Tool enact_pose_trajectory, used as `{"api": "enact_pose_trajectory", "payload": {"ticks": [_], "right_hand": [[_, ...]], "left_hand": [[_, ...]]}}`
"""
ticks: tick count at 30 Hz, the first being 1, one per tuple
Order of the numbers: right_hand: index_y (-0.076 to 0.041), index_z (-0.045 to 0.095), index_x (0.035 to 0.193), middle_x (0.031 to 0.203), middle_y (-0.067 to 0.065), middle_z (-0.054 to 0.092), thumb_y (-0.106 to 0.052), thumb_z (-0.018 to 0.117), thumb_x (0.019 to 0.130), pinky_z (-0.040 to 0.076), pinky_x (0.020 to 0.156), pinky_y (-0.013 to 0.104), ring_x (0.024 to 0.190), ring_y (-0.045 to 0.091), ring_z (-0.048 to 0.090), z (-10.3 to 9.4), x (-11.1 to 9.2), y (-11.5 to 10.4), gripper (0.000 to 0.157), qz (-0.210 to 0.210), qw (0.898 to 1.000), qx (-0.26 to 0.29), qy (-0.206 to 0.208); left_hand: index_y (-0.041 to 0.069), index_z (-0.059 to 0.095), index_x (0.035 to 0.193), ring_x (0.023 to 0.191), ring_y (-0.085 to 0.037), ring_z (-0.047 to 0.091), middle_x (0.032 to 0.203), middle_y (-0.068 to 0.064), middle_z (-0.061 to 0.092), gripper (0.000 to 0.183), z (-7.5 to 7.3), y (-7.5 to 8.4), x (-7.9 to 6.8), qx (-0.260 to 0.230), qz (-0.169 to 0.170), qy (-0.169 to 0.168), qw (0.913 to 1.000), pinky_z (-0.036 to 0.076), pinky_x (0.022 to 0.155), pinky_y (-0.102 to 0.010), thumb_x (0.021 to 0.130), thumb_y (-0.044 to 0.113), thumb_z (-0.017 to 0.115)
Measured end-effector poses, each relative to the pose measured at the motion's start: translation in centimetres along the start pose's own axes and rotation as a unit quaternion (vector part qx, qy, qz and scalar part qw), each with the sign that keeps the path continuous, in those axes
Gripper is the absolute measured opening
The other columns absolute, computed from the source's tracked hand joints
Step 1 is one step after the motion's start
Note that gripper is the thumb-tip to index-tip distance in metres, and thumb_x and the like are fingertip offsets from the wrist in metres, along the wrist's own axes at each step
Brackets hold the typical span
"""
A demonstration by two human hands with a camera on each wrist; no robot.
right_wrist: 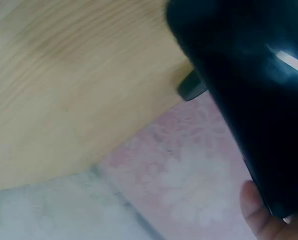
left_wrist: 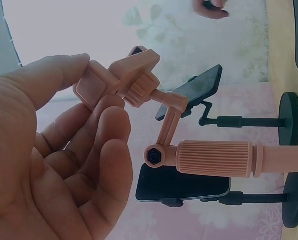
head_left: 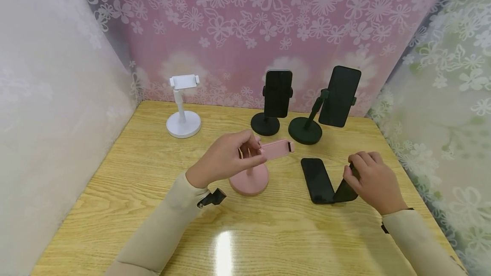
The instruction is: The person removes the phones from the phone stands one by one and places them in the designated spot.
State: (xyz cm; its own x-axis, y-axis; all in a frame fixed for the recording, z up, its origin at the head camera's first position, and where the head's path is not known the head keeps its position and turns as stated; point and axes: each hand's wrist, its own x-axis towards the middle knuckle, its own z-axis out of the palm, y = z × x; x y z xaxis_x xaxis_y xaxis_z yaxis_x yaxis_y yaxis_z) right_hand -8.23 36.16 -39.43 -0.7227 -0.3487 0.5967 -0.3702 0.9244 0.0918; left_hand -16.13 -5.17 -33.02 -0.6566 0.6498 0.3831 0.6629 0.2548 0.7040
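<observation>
Beige sleeves (head_left: 159,225) nearest. Left hand (head_left: 230,156) pinches pink phone clamp (head_left: 277,150); right hand (head_left: 375,181) grips smartphone (head_left: 345,191), clamp's four o'clock, long axis toward one.

Pink stand (head_left: 250,181), free gap; flat phone (head_left: 317,180) rightward

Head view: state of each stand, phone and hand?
White stand, upright, unloaded
Black stand, upright, phone mounted
Dark green stand, second phone mounted, tilted
Pink stand, unloaded
Flat phone, resting on table
Held phone, tilted
Left hand, pinching pink stand's holder
Right hand, gripping held phone
</observation>
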Motion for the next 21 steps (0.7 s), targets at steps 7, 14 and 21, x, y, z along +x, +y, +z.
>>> {"api": "enact_pose_trajectory", "payload": {"ticks": [7,14,21], "right_hand": [[-0.009,0.061,0.097,0.088,0.006,0.059,-0.018,0.06,0.092,0.052,0.058,0.047,0.082,0.034,0.054,0.8,-0.9,1.7,0.01,0.002,0.997,-0.004,-0.08],[-0.007,0.067,0.106,0.098,0.012,0.065,-0.028,0.07,0.093,0.056,0.067,0.054,0.09,0.035,0.058,1.2,-0.1,2.3,0.025,0.048,0.988,-0.003,-0.146],[-0.002,0.065,0.114,0.11,0.02,0.068,-0.037,0.068,0.097,0.057,0.07,0.058,0.093,0.038,0.062,2.0,1.2,2.7,0.039,0.117,0.964,0.012,-0.237]], "left_hand": [[0.02,0.066,0.1,0.07,-0.004,0.061,0.084,0.013,0.067,0.017,-0.1,-0.1,0.0,-0.002,0.004,-0.001,1.0,0.053,0.062,-0.027,0.095,0.03,0.078],[0.02,0.065,0.101,0.07,-0.004,0.061,0.083,0.013,0.066,0.017,-0.2,-0.1,0.0,0.001,0.002,-0.002,1.0,0.053,0.062,-0.027,0.095,0.03,0.078],[0.02,0.065,0.101,0.071,-0.003,0.061,0.083,0.013,0.066,0.017,-0.2,-0.1,0.1,-0.005,0.011,-0.002,0.9999,0.053,0.063,-0.026,0.095,0.031,0.078]]}}
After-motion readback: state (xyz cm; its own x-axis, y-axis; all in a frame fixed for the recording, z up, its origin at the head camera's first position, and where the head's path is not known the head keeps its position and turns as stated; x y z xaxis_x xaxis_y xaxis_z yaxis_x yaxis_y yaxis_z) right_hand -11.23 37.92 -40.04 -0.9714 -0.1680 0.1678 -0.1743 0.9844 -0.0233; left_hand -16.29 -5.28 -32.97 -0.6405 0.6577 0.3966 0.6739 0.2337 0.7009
